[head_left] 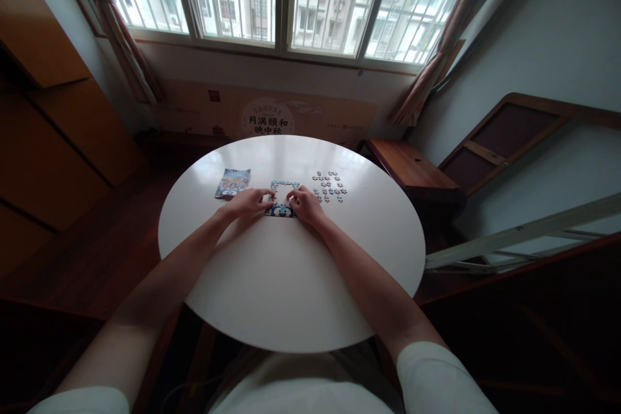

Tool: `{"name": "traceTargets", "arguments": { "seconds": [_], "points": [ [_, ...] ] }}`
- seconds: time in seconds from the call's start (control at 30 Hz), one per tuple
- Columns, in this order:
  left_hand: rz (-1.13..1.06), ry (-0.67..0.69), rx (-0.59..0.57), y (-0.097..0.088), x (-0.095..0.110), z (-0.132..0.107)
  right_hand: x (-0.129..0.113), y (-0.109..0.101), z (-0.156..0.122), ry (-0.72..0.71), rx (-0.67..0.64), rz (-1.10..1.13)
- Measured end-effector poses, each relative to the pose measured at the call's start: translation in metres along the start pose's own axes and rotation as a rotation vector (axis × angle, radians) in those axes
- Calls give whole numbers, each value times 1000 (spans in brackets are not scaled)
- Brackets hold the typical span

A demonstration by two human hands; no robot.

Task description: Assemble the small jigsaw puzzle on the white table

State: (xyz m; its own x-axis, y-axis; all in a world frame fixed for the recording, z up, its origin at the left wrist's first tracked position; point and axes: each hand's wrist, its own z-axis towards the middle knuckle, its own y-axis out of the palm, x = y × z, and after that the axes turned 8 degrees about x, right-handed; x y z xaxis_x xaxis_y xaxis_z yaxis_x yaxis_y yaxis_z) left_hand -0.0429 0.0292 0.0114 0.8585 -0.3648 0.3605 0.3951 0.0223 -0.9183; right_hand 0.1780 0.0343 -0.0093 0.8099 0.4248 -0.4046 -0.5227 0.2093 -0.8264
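Where the fingertips of both hands come close together, the puzzle (283, 211) lies flat on the white oval desk (286, 284), its filled border running around a pale gap in the middle. It sits between the left hand (250, 202) and the right hand (306, 204), with its patterned near strip showing below the fingers. The left hand comes in from the left, thumb and forefinger slightly parted at the puzzle's left edge; whether they pinch a piece, I cannot tell. The right hand is loosely curled over the puzzle's right side and hides part of it, its fingertips near the gap; whether it has hold of anything, I cannot tell either.

Just right of the right hand, and a little farther off, loose pieces (332, 192) are spread in rough rows, apart from the puzzle. To the left, beyond the left hand, a creased, colourful print (233, 182) lies separate from the puzzle.

Past the far right of the desk stands a wooden bench (412, 168). At the far side, a panel (194, 102) with Chinese lettering stands below the barred windows (284, 0).
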Motion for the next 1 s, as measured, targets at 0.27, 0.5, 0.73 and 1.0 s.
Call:
{"name": "traceTargets", "arguments": {
  "seconds": [0.27, 0.5, 0.73, 1.0],
  "points": [
    [1, -4, 0, 0, 0, 0, 1, 1, 0, 0, -1, 2],
    [3, -3, -1, 1, -1, 0, 3, 3, 0, -6, 5, 11],
    [-6, -8, -1, 0, 1, 0, 1, 1, 0, 5, -1, 13],
    [-4, -4, -2, 1, 0, 1, 1, 1, 0, 3, -3, 8]
  ]
}}
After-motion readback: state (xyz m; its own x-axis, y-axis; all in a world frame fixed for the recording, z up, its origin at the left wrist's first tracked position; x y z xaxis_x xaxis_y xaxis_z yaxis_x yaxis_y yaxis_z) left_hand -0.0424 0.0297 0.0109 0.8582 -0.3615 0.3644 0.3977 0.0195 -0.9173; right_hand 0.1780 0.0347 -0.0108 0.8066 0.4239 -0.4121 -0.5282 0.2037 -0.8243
